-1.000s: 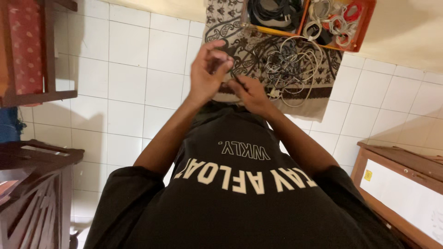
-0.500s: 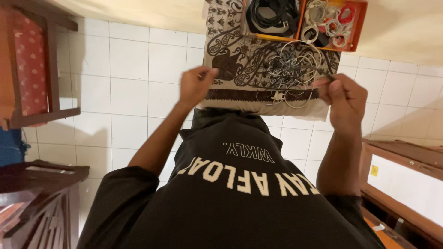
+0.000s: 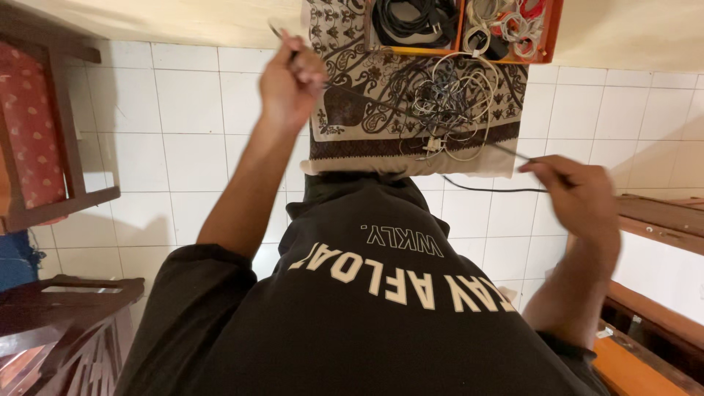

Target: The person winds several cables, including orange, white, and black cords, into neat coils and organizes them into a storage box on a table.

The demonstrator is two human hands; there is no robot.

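My left hand point(image 3: 292, 77) and right hand point(image 3: 579, 194), fingers pinched narrow, hold a thin dark cable point(image 3: 411, 117) stretched over tangled cords point(image 3: 447, 103) on a patterned cloth point(image 3: 352, 125).

Thin dark cable point(image 3: 411, 114), pulled taut and slanting above a tangled pile of cables point(image 3: 447, 103) on patterned cloth point(image 3: 352, 125)

— Garment on torso?
— Black short-sleeved T-shirt point(image 3: 367, 323), loose fit, crew neck.

— Markings?
— Block lettering in cream across the chest, smaller line of the same colour above; seen upside down from the head camera.

— Sleeves?
— Ending above the elbows; forearms bare.

— Left hand point(image 3: 292, 81)?
— Bare, no glove, no ring visible.

— Right hand point(image 3: 579, 198)?
— Bare, blurred; no watch or band discernible at the wrist.
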